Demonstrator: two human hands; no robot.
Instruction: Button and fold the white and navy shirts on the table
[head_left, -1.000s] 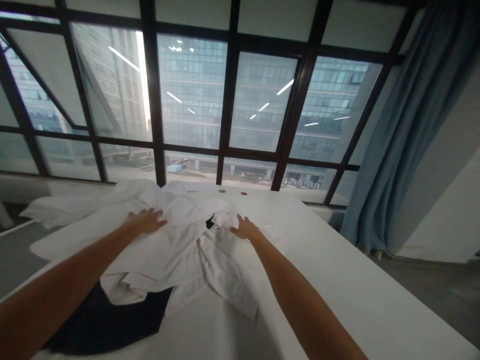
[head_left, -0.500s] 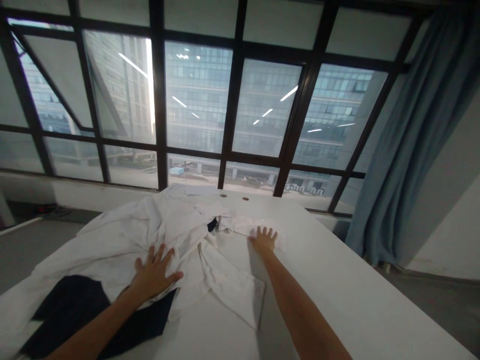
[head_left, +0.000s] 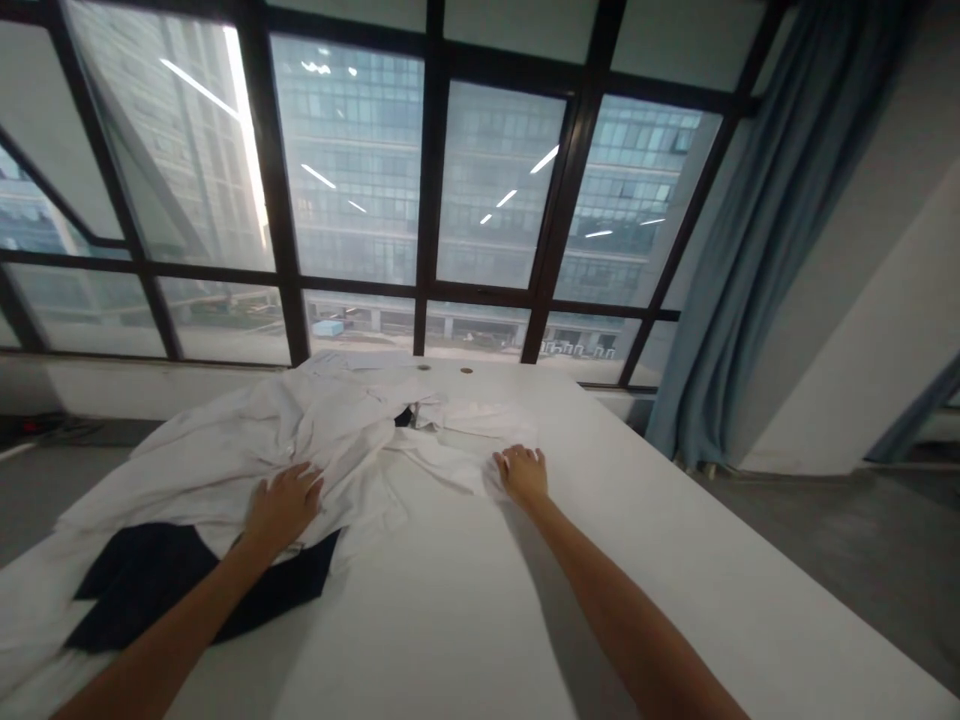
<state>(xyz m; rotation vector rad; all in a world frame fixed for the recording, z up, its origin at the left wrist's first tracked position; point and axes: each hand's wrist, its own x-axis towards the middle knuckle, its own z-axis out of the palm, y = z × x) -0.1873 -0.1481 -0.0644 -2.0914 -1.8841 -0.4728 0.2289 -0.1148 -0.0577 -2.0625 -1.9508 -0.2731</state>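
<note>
While both arms stretch out over the white table [head_left: 675,560], the left hand [head_left: 283,503] presses down on the rumpled white garment [head_left: 330,440], fingers curled into the cloth near its lower edge. Over at the right, the right hand [head_left: 521,472] rests on the garment's far flap, fingers bent and bunching fabric. A dark cloth [head_left: 150,585] lies under the garment's near-left side.
</note>
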